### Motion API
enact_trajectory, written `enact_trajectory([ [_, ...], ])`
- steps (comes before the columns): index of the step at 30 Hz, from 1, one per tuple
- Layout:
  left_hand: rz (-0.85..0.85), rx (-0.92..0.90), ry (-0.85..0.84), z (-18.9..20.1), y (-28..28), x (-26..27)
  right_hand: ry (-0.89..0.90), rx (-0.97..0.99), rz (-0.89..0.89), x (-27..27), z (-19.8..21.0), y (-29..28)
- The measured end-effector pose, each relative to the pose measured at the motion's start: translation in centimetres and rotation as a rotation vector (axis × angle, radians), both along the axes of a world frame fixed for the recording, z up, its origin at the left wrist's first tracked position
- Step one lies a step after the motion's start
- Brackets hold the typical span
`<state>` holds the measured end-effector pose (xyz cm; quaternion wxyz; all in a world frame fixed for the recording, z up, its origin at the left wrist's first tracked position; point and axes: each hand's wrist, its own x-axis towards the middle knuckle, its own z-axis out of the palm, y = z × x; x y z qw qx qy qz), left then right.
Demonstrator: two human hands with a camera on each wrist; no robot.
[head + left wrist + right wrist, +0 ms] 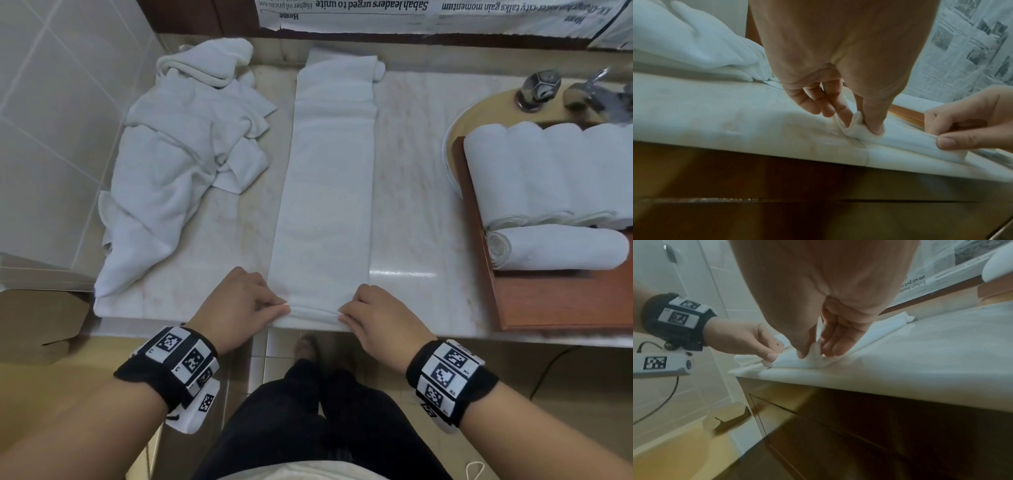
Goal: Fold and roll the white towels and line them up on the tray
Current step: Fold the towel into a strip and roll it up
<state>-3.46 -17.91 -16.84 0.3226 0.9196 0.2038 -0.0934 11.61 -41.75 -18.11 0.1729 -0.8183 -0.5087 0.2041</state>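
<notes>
Pinching the near end of the long folded towel [325, 192], the left hand [236, 305] and right hand [380, 318] each hold a corner between thumb and fingers. Rolling looks ready to start. Next, both pinches should curl the end away evenly toward the far end. Five rolls [548, 178] sit on the tray [534, 305] to the right.

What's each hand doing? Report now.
Left hand: pinching the towel's near left corner.
Right hand: pinching its near right corner.
</notes>
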Motion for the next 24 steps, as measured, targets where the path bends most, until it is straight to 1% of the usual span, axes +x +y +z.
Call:
enact_trajectory([
  [2,0.098,-0.104,0.046,0.2,0.2,0.2,0.108,-0.069,-0.048,0.3,0.5,0.3],
  [4,0.179,-0.187,0.111,0.4,0.2,0.4,0.287,-0.126,-0.168,1.0,1.6,0.7],
  [5,0.200,-0.206,0.127,0.5,0.1,0.7,0.359,-0.137,-0.213,1.3,2.0,0.9],
  [6,0.207,-0.206,0.129,0.5,0.0,0.9,0.387,-0.146,-0.222,1.6,2.3,1.2],
  [8,0.218,-0.165,0.094,0.4,-0.4,1.3,0.323,-0.171,-0.174,1.8,2.3,1.9],
  [9,0.204,-0.109,0.063,0.4,-0.7,1.4,0.255,-0.174,-0.136,1.7,2.2,2.1],
  [10,0.145,-0.009,0.025,0.4,-1.0,1.3,0.159,-0.164,-0.092,1.4,2.1,2.1],
  [13,-0.200,0.308,-0.155,-0.2,-2.9,0.8,-0.163,-0.098,0.092,-0.5,1.5,1.9],
  [14,-0.296,0.368,-0.204,-0.4,-3.6,0.5,-0.225,-0.055,0.128,-1.1,1.2,1.8],
  [15,-0.350,0.408,-0.261,-0.6,-4.2,0.1,-0.269,-0.009,0.147,-1.6,0.8,1.5],
  [17,-0.336,0.424,-0.355,-1.4,-4.7,-0.5,-0.310,0.077,0.148,-1.8,0.1,1.0],
  [20,-0.290,0.439,-0.437,-2.5,-4.1,-0.5,-0.324,0.184,0.158,-1.2,-0.9,0.7],
  [22,-0.331,0.407,-0.446,-3.0,-3.2,-0.2,-0.269,0.197,0.164,-0.7,-1.0,0.9],
  [24,-0.390,0.366,-0.406,-3.0,-2.0,0.5,-0.108,0.149,0.137,0.1,-0.5,1.2],
])
